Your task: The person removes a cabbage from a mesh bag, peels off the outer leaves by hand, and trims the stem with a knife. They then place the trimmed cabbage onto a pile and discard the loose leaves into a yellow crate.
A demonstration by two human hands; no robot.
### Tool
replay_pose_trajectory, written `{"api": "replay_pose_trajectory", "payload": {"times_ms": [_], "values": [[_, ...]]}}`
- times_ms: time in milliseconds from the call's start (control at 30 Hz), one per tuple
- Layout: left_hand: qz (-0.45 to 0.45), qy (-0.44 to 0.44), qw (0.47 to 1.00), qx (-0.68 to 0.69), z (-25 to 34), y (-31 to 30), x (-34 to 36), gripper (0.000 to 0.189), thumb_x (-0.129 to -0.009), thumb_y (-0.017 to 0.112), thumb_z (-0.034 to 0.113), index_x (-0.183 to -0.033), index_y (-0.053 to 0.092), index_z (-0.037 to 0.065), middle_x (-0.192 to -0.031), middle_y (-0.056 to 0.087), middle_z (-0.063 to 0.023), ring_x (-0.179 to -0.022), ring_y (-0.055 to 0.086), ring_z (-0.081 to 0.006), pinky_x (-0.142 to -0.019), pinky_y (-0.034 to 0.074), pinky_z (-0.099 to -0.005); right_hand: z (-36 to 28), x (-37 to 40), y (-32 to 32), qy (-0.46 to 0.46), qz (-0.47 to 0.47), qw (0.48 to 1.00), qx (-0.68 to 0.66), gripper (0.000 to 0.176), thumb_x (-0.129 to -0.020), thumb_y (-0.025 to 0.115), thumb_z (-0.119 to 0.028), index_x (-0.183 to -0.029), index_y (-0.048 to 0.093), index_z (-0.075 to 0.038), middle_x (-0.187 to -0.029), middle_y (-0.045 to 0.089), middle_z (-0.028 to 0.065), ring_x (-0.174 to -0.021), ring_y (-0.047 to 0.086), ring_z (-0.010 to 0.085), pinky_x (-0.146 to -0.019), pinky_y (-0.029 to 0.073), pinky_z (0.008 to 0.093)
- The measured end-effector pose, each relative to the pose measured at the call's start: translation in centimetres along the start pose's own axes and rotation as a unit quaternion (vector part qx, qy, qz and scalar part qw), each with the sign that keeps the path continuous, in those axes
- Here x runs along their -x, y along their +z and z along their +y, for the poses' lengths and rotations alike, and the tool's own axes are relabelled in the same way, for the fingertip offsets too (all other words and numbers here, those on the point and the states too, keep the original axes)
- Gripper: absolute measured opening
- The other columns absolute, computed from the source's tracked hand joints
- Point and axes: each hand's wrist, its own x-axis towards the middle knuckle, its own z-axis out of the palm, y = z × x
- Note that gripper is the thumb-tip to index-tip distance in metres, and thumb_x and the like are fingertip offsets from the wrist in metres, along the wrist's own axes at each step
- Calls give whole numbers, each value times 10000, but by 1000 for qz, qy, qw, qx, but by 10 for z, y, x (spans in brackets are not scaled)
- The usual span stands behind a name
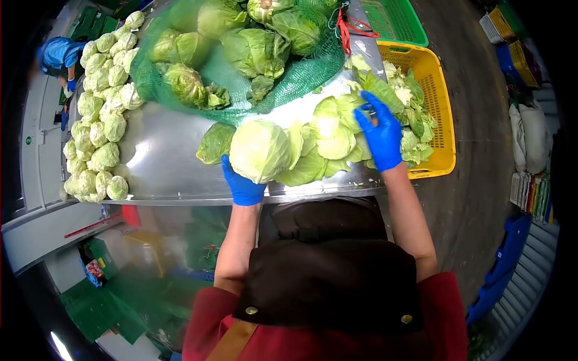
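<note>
A pale green cabbage [260,150] rests at the table's front edge, with my left hand [245,185] wrapped under its near left side. My right hand [383,132], also in a blue glove, is over the right end of the table with fingers apart, beside loose cabbage leaves [333,137]. A small dark spot shows between those fingers; I cannot make out what it is. Trimmed leaves lie in a heap from the cabbage to the right hand. One darker green leaf [215,143] sits just left of the cabbage.
A green mesh sack [241,108] of untrimmed cabbages lies at the back of the metal table [162,144]. Trimmed cabbages [96,129] are piled along the left. A yellow crate [444,120] of leaves stands right, a green crate [415,24] behind it. A person [60,54] works far left.
</note>
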Motion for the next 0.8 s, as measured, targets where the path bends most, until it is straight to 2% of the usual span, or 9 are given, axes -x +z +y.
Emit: {"api": "replay_pose_trajectory", "payload": {"times_ms": [133, 233, 300, 400, 500, 600, 667, 767, 800], "values": [[-209, -39, 962, 171, -8, 16, -11, 630, -970, 316, 546, -1441, 349, 129, -1455, 411, -112, -1303, 421, -331, -1081, 343, -500, -51, 29, 48, 51, -194, 937, -284, 542, -816, 762, -189, -1291, 554, -33, -1007, 636, 75, -905, 533, 84, -824, 472, 257], [-35, -91, 992, 76, -4, 1, -22, 783, -911, 316, 678, -1453, 342, 112, -1472, 380, -159, -1312, 414, -361, -1085, 335, -542, -67, 35, 55, 88, -237, 943, -214, 497, -794, 781, -277, -1175, 604, -12, -826, 636, 61, -732, 535, 97, -692, 483, 274], [-158, -77, 968, 180, 3, 3, -4, 654, -962, 381, 536, -1434, 343, 85, -1425, 439, -143, -1285, 444, -331, -1080, 361, -503, -62, 40, 66, 74, -228, 960, -143, 463, -785, 780, -331, -1071, 629, -1, -705, 609, 68, -619, 523, 125, -611, 471, 294], [28, -22, 994, 105, 12, 20, -1, 712, -932, 394, 587, -1422, 364, 71, -1434, 431, -149, -1291, 439, -338, -1074, 368, -516, -57, 43, 92, 29, -193, 978, -65, 422, -789, 753, -385, -884, 634, 8, -575, 515, 121, -495, 485, 217, -532, 440, 328], [10, 5, 991, 135, 17, 12, -2, 623, -962, 400, 503, -1409, 381, 68, -1426, 438, -148, -1281, 450, -323, -1080, 366, -501, -74, 42, 101, -17, -154, 983, -95, 385, -798, 752, -349, -890, 633, 5, -588, 539, 102, -508, 494, 173, -531, 438, 321], [-92, 50, 988, 111, 25, -5, -6, 524, -986, 407, 392, -1396, 395, 66, -1406, 458, -152, -1258, 472, -308, -1079, 368, -479, -83, 37, 98, 1, -258, 956, -142, 337, -814, 738, -301, -922, 643, 4, -614, 565, 90, -539, 520, 132, -529, 442, 308], [-10, 95, 995, 3, 24, -24, -17, 589, -964, 398, 471, -1378, 414, 52, -1377, 475, -162, -1241, 486, -327, -1074, 382, -480, -79, 39, 89, 5, -274, 950, -152, 327, -816, 737, -266, -977, 648, 5, -645, 589, 86, -558, 534, 117, -548, 461, 299], [41, 61, 996, 56, 34, -30, -16, 619, -948, 387, 520, -1373, 422, 70, -1348, 503, -155, -1222, 503, -327, -1036, 418, -507, -57, 24, 75, 192, -252, 940, -129, 359, -818, 740, -205, -1086, 633, 8, -769, 647, 120, -664, 600, 131, -637, 503, 293], [43, 31, 993, 110, 38, -29, -14, 617, -946, 384, 525, -1375, 422, 83, -1342, 512, -149, -1218, 508, -323, -1019, 433, -520, -50, 21, 74, 81, -195, 977, 11, 349, -828, 733, -184, -1094, 624, 13, -833, 662, 122, -727, 613, 135, -676, 505, 292]]}}
